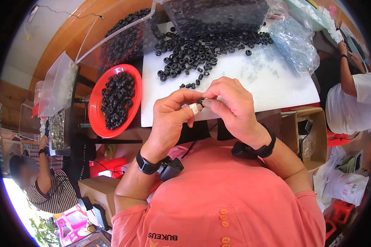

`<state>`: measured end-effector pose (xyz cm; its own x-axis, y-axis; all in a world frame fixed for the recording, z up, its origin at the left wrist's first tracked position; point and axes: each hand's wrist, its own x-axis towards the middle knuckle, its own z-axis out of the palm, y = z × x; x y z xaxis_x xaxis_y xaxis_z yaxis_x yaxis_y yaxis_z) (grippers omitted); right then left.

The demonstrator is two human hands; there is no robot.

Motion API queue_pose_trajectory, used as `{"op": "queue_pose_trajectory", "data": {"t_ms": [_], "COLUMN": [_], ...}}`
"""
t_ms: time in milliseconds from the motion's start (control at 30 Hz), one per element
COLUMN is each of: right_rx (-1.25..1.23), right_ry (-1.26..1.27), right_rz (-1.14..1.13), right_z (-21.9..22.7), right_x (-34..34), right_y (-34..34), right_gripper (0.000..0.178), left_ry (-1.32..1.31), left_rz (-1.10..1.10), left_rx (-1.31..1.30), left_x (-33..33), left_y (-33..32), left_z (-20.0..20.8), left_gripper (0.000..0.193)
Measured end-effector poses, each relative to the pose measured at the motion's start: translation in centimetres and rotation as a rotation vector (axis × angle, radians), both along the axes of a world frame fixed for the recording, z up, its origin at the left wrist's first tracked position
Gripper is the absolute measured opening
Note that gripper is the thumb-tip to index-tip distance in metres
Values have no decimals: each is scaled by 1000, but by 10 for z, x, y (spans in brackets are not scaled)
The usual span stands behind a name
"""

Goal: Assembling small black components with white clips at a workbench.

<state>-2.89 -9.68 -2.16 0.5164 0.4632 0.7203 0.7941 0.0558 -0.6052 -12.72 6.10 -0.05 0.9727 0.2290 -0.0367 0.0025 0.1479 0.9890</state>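
My left hand (pixel 170 111) and my right hand (pixel 231 101) meet fingertip to fingertip over the near edge of a white foam sheet (pixel 231 88). White tape wraps my left thumb. Between thumb and forefinger of the left hand is a small black plastic part (pixel 201 101), mostly hidden by the fingers. The right hand's thumb and forefinger pinch closed against it; a tiny pale bit shows there, too small to name. Just beyond the hands lie many loose black parts (pixel 189 55), some round with holes, some like short plugs.
Left of the sheet stands a red bowl (pixel 94 109) of black parts. Clear bins (pixel 212 18) of them stand at the back. A clear bag (pixel 294 45) of small transparent pieces lies right, loose ones beside it. A cardboard box (pixel 290 133) is at right. Two people work nearby, left and right.
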Motion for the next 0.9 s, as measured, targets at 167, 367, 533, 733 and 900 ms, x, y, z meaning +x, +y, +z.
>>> {"op": "queue_pose_trajectory", "data": {"t_ms": [167, 367, 533, 733, 900], "right_rx": [-54, -197, -259, -314, -304], "right_ry": [-177, -349, -385, -443, -527], "right_rz": [-45, 11, -423, -341, -228], "right_z": [3, 15, 7, 15, 12], "right_x": [-6, -6, 28, 22, 19], "right_y": [-3, -19, -43, -11, 40], "right_gripper": [19, 28, 24, 17, 7], "left_ry": [70, 27, -64, -71, -88], "left_rz": [-3, 55, 136, 179, 190], "left_rx": [-147, -233, -242, -307, -362], "left_x": [-4, -9, -14, -15, -18], "left_y": [-1, 4, 30, 30, 35], "left_z": [-2, -4, -5, -4, -10], "left_gripper": [16, 15, 18, 24, 25]}}
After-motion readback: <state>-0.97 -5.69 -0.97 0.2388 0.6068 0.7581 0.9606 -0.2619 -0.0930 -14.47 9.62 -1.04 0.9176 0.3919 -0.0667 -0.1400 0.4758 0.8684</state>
